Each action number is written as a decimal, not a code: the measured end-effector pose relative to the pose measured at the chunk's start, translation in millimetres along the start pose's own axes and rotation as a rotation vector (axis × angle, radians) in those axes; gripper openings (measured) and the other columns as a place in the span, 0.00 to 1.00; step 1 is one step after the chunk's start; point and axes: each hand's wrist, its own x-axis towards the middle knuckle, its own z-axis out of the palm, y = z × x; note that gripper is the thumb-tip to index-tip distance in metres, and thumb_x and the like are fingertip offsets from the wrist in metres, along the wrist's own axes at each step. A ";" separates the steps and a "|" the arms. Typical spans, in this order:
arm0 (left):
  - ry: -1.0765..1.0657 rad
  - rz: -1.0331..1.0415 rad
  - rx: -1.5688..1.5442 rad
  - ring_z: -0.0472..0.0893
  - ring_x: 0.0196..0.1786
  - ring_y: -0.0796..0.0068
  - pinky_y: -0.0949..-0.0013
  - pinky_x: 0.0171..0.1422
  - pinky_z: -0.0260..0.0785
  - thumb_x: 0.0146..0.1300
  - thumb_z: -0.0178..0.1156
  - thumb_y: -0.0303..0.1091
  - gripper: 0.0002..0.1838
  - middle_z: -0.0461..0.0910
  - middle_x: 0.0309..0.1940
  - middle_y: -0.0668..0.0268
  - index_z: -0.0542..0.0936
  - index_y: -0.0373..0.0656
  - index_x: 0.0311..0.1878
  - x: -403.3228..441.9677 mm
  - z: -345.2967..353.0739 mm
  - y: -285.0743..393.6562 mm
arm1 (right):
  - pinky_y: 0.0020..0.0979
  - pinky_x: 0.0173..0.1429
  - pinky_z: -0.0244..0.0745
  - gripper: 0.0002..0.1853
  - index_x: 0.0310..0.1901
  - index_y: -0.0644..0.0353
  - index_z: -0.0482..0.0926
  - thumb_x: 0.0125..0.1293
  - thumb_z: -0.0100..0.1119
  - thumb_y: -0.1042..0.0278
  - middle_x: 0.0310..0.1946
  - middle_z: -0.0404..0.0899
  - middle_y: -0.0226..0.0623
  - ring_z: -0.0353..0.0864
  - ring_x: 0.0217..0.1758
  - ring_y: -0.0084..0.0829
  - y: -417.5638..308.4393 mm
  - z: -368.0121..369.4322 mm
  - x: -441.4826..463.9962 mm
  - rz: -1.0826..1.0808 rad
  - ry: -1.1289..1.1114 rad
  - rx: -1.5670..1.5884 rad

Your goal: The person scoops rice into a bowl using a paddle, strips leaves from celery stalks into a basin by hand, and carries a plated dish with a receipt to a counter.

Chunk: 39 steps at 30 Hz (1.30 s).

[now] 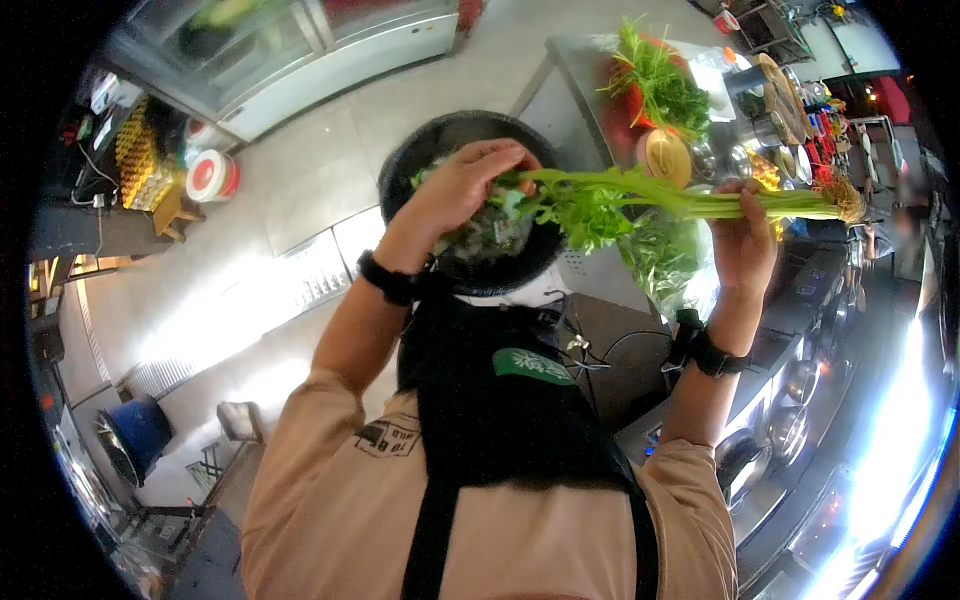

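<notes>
A long bunch of celery [690,203] stretches sideways between my two hands, its roots at the right end and its leaves toward the left. My right hand [745,240] is closed around the stalks near the roots. At the leafy end, my left hand [465,190] has its fingers bent together by the leaf tips, and what they pinch is partly hidden. Beneath my left hand stands a round black bin [400,165], with leafy scraps and a clear plastic bag inside. Under the stalks lies a plastic bag of greens [665,260].
Leafy greens in a red container [650,90] stand on the metal table [575,95]. Beside them are a round tan lid [663,153] and several bowls and bottles. Cables [600,350] hang near my waist. A white-and-red bucket [212,176] is on the floor at left.
</notes>
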 end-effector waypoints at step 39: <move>0.320 -0.294 -0.282 0.80 0.34 0.70 0.67 0.43 0.76 0.61 0.56 0.26 0.09 0.79 0.35 0.59 0.76 0.29 0.41 35.7 -31.1 -67.6 | 0.33 0.40 0.80 0.09 0.46 0.60 0.70 0.65 0.54 0.75 0.38 0.78 0.40 0.80 0.38 0.32 34.8 37.3 -4.2 -0.096 0.075 -0.121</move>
